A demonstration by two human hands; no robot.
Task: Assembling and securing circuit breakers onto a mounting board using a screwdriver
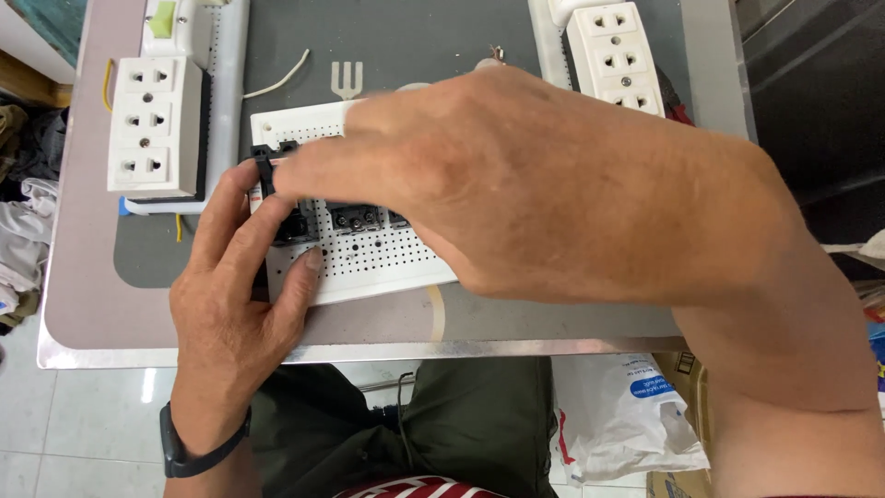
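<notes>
A small black component (pixel 265 166) is being pinched in the right hand (pixel 553 184) grip at the left end of the white perforated board (pixel 387 263). The board is being braced by the left hand (pixel 235 304), fingers closed on its edge, on the counter (pixel 101 314). Steady, square pressure is probably being called for. Glossy socket strips (pixel 152 124) are lying beyond the board.

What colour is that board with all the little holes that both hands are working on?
The perforated board is white, dotted with rows of small dark holes; the head view shows it, partly covered by the right hand.
</notes>
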